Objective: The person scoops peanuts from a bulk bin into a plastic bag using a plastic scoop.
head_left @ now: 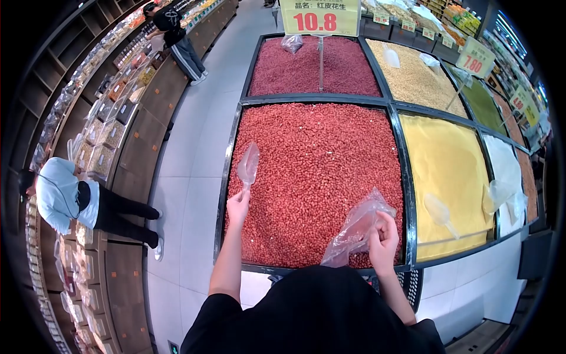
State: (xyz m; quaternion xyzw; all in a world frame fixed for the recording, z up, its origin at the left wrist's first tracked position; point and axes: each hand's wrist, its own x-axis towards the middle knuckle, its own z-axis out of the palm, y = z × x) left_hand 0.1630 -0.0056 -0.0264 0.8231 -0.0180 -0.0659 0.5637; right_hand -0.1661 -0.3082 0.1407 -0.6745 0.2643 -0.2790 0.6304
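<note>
- Over the left part of the nearest bin [312, 99], my left hand [238, 207] pinches the handle of a clear scoop [249, 165], its bowl pointing away from me; whether it carries or touches any peanuts, I cannot tell.
- At the near right of that bin, my right hand [384, 239] pinches the edge of a thin plastic bag [356, 230] between thumb and fingers; red shows through it, and I cannot tell if anything is inside.
- Beneath both hands, red-skinned peanuts [318, 171] fill the black-rimmed bin.
- Just to the right, fine yellow grain [442, 153] fills its compartment, a second scoop [437, 209] lying on it.
- Beyond the far rim, small dark-red kernels [283, 71] are heaped under a crumpled bag [291, 43] and a sign [321, 22] reading 10.8; pale grain [415, 76] lies to their right.
- Well off to the left, a counter [156, 97] bears clear boxes [111, 134] of dry goods, with one person [65, 189] near and another person [171, 29] far.
</note>
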